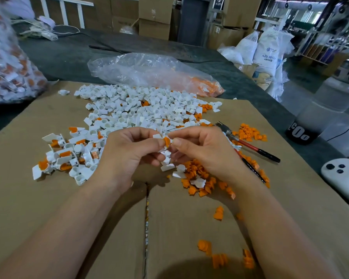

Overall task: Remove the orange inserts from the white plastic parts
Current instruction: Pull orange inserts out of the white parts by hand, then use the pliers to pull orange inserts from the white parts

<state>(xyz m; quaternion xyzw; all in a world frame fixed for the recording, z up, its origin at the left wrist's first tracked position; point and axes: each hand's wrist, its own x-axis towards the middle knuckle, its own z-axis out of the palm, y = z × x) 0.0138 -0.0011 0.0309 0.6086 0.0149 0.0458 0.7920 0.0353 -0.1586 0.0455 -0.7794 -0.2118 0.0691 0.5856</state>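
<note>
- Orange insert [166, 141] at frame centre, seated in a white plastic part [170, 140], raised above the cardboard sheet [48, 198].
- Left hand [129, 152] curled, thumb and forefinger pinching the orange insert; more white pieces tucked under its lower fingers.
- Right hand [206, 152] curled too, thumb and forefinger clamped on the white plastic part from the other side.
- Just below the hands, a heap of loose orange pieces [197, 178]; above and to the left, a wide pile of white parts [139, 109] (some with orange in them).
- Red-handled pliers [248, 146] right of centre, lying on the cardboard.
- Clear bag [149, 71] at upper centre, slumped flat, orange pieces gathered in its right end.
- Fuller bag [6, 73] at the upper left edge, packed with white-and-orange parts.
- White sack [268, 55] at upper right, printed "ABS RESIN".
</note>
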